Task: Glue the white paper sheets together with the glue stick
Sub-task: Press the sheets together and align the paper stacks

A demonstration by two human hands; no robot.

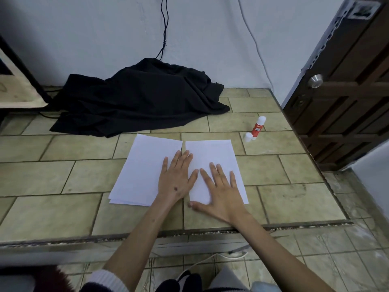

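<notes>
Here, both hands lie flat with fingers spread, holding nothing: the left hand (175, 182) on the left paper stack (143, 171), the right hand (221, 189) on the right sheet (212, 152). At 2 o'clock on the tiled worktop (63, 178), the uncapped glue stick (257, 127) stands beside its cap (248, 137).

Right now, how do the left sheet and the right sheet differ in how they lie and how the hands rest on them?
The left sheet is tilted, its far end leaning right; the right sheet lies straighter. The left sheet shows a second edge under its near corner, so it seems stacked; the right sheet looks single. The left hand lies across the left sheet's inner edge; the right hand covers the right sheet's near end. Both are white and flat on the tiles.
</notes>
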